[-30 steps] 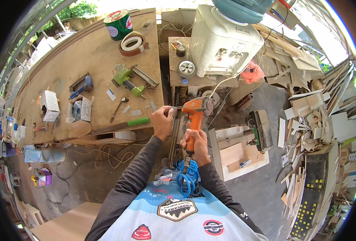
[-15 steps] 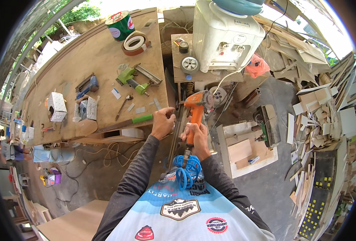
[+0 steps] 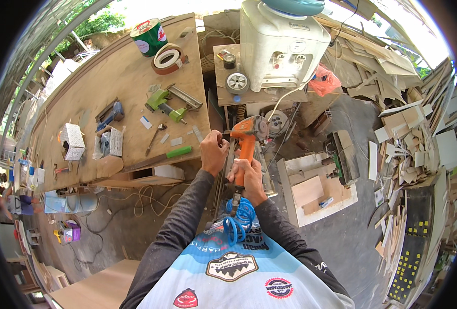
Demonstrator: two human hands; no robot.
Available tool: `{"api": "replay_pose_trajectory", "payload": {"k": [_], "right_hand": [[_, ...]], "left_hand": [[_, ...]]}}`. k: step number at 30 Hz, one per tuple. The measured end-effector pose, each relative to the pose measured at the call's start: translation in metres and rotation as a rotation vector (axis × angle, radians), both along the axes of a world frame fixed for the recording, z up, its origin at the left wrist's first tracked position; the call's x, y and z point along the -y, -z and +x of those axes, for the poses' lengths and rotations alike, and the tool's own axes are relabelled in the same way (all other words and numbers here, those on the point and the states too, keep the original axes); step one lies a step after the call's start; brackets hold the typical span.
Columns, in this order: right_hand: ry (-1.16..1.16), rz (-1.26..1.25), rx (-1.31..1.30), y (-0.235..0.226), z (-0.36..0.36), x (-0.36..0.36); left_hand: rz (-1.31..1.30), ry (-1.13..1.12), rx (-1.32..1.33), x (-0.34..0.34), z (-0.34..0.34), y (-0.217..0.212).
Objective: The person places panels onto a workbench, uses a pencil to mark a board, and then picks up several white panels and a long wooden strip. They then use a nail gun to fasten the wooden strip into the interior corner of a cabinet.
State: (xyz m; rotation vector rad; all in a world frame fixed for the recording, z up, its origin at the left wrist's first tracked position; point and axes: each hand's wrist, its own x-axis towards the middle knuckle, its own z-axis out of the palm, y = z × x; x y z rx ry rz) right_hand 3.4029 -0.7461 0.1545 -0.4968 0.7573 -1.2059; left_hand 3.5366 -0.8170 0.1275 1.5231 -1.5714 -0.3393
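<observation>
My right hand [image 3: 249,177] is wrapped round the grip of an orange air tool [image 3: 246,147], with its head pointing away from me. A blue coiled air hose [image 3: 238,219] joins the lower end of the grip and hangs against my shirt. The tool's far end has a grey rounded part on its right side. My left hand [image 3: 214,152] is closed, fingers curled, just left of the tool's head; what its fingers hold, if anything, is hidden. Left of it, a green-handled saw [image 3: 179,151] lies along the workbench edge.
On the wooden workbench [image 3: 130,77] lie a green nail gun [image 3: 165,105], a blue nail gun [image 3: 110,114], a hammer [image 3: 155,139], tape rolls [image 3: 169,59] and a green can [image 3: 148,37]. A water dispenser [image 3: 282,49] stands ahead. Wood offcuts [image 3: 408,129] pile up at right.
My left hand has moved slightly farther away from me, closer to the tool's head. The right hand still grips the tool. The view has shifted slightly, so the far surroundings appear farther left.
</observation>
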Motion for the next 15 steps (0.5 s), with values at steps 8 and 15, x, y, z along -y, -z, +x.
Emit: {"api": "replay_pose_trajectory", "payload": {"k": [8,15], "right_hand": [[0.029,0.002,0.035,0.008,-0.006,-0.005],[0.094,0.039,0.08,0.007,-0.011,-0.009]], "left_hand": [[0.044,0.25,-0.085,-0.017,-0.001,-0.002],[0.119,0.313,-0.316,-0.023,0.013,0.01]]}}
